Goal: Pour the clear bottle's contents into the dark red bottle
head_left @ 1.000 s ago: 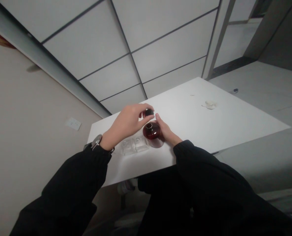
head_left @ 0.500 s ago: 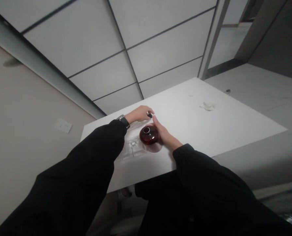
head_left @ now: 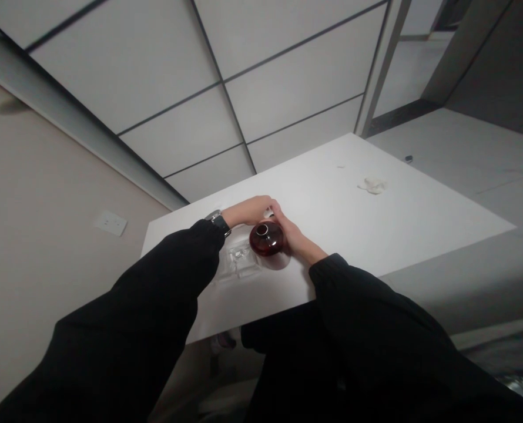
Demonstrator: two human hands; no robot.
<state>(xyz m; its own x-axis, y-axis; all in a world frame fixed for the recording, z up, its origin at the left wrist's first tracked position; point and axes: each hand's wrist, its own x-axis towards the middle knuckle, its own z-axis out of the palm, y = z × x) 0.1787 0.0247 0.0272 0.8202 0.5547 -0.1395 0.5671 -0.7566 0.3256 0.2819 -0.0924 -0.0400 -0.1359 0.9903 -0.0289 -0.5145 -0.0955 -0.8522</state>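
A round, dark red bottle [head_left: 266, 238] is seen upright at the near left part of the white table [head_left: 341, 235], with a pale ring around its open mouth. Its right side is held by the right hand [head_left: 295, 236], whose fingers are partly hidden on the far side. The left hand [head_left: 253, 210] is bent around behind the bottle from the left, and its fingertips are brought close to those of the right hand. A small dark piece [head_left: 269, 212] is just glimpsed between them; whether it is gripped by the left hand cannot be told, since the fingers are mostly covered and blurred.

Just left of the bottle, a clear tray [head_left: 242, 262] is laid on the table, its outline hard to make out against the white. A watch [head_left: 218, 220] is worn on the left wrist. Toward the far right, a crumpled pale scrap [head_left: 374, 185] and a thin sliver [head_left: 341, 167] are seen. Below the near edge, objects [head_left: 224, 341] are partly cut off by the table and lost in shadow.
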